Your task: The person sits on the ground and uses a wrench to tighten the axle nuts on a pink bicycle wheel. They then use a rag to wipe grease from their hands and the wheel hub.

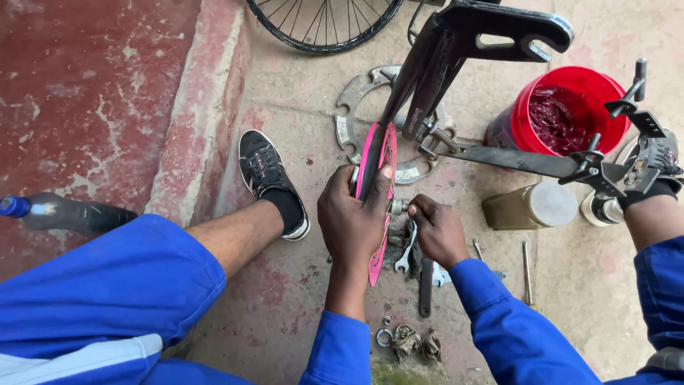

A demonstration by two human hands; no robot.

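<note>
Pink round chainring (377, 178) stays steady in my left hand (353, 221), fingers wrapped round its edge; my right hand (438, 228) pinches the small metal axle nut (397, 207), best turned squarely

Pink chainguard (376, 171), red bucket (563, 110), perhaps dark-red grease (556, 117).

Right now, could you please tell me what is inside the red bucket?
The red bucket holds dark red, thick grease, heaped and smeared up its walls. A black metal arm crosses its lower edge, so its bottom stays hidden.
</note>
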